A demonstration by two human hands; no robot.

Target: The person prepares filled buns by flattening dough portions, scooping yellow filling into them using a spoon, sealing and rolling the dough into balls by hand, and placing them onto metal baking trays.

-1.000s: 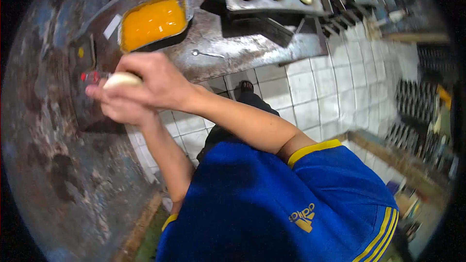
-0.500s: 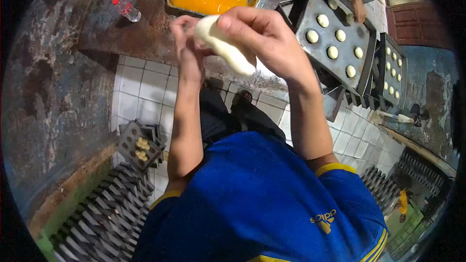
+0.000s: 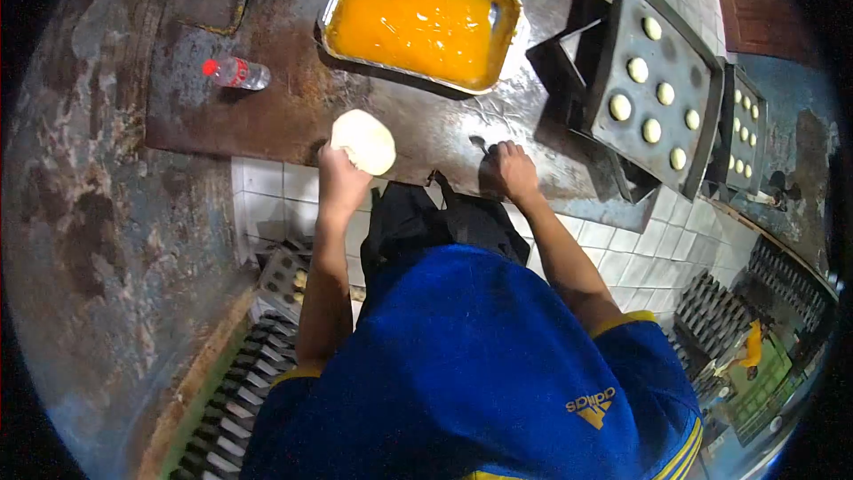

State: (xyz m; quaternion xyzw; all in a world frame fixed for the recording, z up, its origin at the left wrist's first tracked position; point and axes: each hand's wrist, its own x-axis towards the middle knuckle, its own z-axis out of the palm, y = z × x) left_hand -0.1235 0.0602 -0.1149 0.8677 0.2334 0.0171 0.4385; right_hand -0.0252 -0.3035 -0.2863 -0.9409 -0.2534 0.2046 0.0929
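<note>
Brown, stained surface (image 3: 289, 129): it is reaching out in front of the person, with white square floor tiles (image 3: 653, 249) showing past its edge.
Pale, round, flat dough (image 3: 366, 140): it is sticking out of the left hand (image 3: 343, 185), close to the front edge.
Left hand: it is pinching the dough by one side.
Right hand (image 3: 514, 171): it is touching a small, dark-looking spoon (image 3: 478, 140); I cannot tell if its fingers are closing on it.
Shiny orange mix (image 3: 400, 18): it is filling a silver foil tray (image 3: 330, 18) beyond both hands.
Dough trouble: with just one side getting held, the soft dough could be stretching, tearing or dropping to the floor.
Spoon trouble: a bump could be sending it over the edge.
</note>
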